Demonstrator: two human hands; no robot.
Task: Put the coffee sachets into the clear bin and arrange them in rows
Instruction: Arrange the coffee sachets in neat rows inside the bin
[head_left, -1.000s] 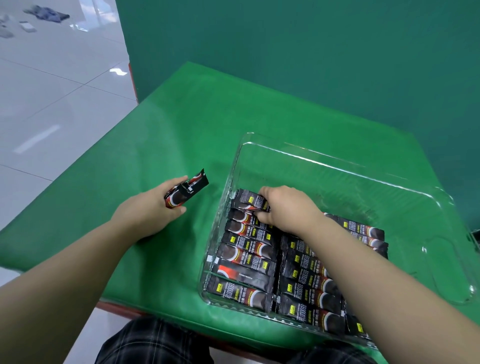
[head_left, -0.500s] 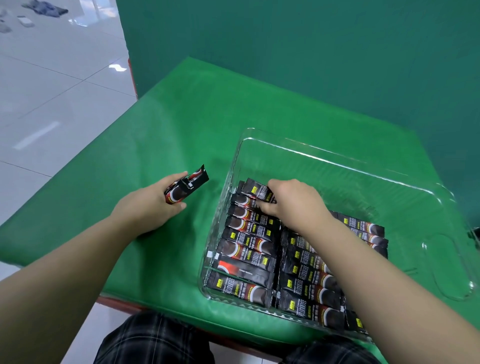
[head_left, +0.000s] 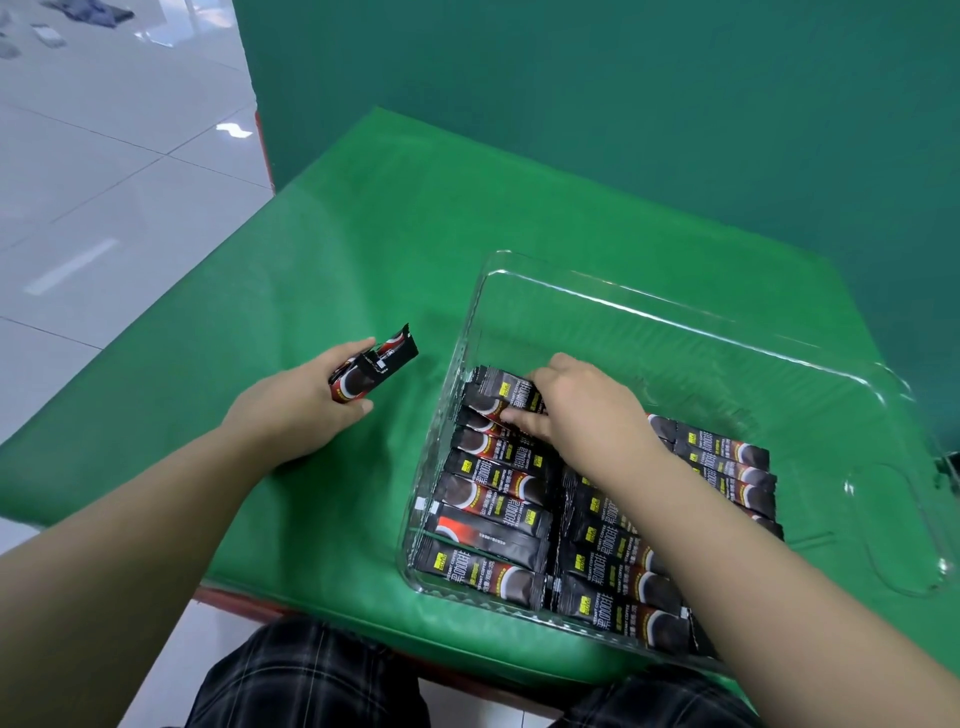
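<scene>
Nearest the camera, dark plaid trousers (head_left: 311, 675) are seen below the table edge. Just beyond, the near part of the clear bin (head_left: 675, 317) is filled with rows of black coffee sachets (head_left: 493, 535), laid flat side by side in columns; a left column, a middle column partly hidden under the right forearm, and a right group near (head_left: 727, 452) can be made out. The bin is set on the green table cover (head_left: 337, 260), toward its right side.

At the far end of the left column, the topmost sachet (head_left: 506, 392) is pinched by the right hand (head_left: 582, 410), with the thumb below it and the curled fingers over its right end; it is held slightly tilted above the row.

Left of the bin, outside it, the left hand (head_left: 306, 405) is rested on the cover with its fingers curled round a small bunch of sachets (head_left: 371, 366), whose ends stick out past the fingertips.

The far half of the bin is seen bare. Beyond the table, a green backdrop (head_left: 623, 104) and a pale tiled floor (head_left: 104, 182) are visible.
</scene>
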